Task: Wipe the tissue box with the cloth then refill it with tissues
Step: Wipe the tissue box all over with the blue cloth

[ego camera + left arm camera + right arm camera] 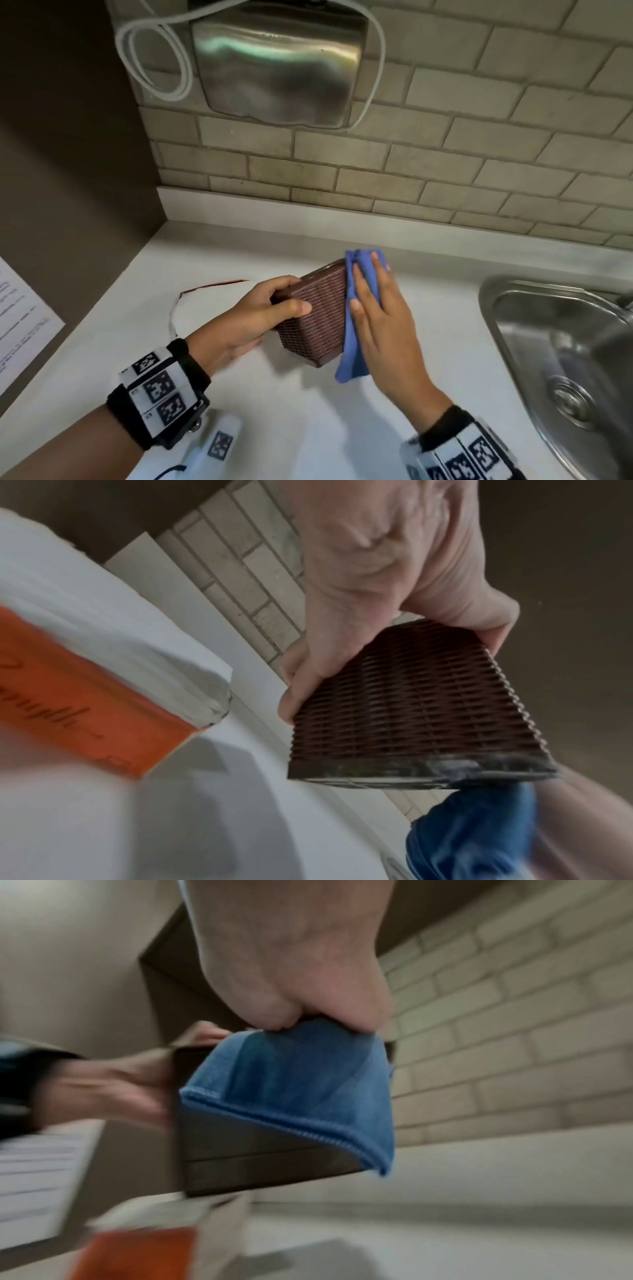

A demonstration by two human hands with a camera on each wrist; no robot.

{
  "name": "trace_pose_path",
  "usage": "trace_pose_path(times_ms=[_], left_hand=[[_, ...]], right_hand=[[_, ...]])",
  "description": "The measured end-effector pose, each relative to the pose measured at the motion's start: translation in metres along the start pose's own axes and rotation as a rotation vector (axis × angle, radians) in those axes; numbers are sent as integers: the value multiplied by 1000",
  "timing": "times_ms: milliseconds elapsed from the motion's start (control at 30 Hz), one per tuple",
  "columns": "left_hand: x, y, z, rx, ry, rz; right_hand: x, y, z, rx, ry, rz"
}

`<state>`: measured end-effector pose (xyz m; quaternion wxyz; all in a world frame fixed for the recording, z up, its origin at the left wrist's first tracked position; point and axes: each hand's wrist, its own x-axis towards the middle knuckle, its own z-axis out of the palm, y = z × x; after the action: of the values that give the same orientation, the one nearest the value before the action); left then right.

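A brown woven tissue box (pixel 313 308) is held tilted just above the white counter (pixel 294 421). My left hand (pixel 291 294) grips its left end, thumb on the near side and fingers over the top. My right hand (pixel 373 301) lies flat with straight fingers, pressing a blue cloth (pixel 352 359) against the box's right side. The left wrist view shows the box (pixel 411 710) from below with the cloth (pixel 472 831) under its corner. In the right wrist view the cloth (pixel 291 1074) drapes over the box (pixel 240 1150). An orange and white tissue pack (pixel 68 696) lies on the counter to the left.
A steel sink (pixel 548 342) is set into the counter at the right. A metal hand dryer (pixel 281 61) with a white cable hangs on the tiled wall behind. A printed sheet (pixel 20 318) is stuck to the brown panel on the left.
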<state>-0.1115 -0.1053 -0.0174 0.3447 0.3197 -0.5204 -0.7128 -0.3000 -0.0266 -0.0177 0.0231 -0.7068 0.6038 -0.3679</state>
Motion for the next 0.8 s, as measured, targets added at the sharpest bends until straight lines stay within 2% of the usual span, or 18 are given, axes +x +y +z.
trace_pose_path(times_ms=[67, 100, 133, 200, 267, 400, 467, 533, 600, 667, 767, 800], left_hand=[[0, -3, 1, -15, 0, -10], [0, -3, 4, -21, 16, -23], [2, -4, 6, -28, 34, -35], [5, -4, 11, -38, 31, -53], [2, -4, 10, -59, 5, -57], [-3, -6, 4, -44, 29, -73], [0, -4, 7, -45, 41, -88], [3, -1, 12, -46, 51, -90], [3, -2, 12, -21, 33, -81], [-1, -2, 10, -9, 38, -70], [-5, -5, 9, 10, 37, -68], [-5, -5, 9, 13, 35, -71]], right_hand=[[14, 19, -8, 64, 99, 152], [14, 11, -5, 86, 118, 169], [11, -5, 2, 66, 105, 131], [-6, -43, 14, -100, 32, -45], [-14, -45, 11, -123, -41, -111], [16, 18, -11, 9, 42, 87], [20, 12, -9, -23, 72, 151], [9, -23, 4, -175, 55, 41], [-9, -43, 14, -190, -35, -64], [-7, -24, 8, -120, -65, -74], [19, 27, -8, 1, 27, 150], [23, 30, -10, 24, 55, 206]])
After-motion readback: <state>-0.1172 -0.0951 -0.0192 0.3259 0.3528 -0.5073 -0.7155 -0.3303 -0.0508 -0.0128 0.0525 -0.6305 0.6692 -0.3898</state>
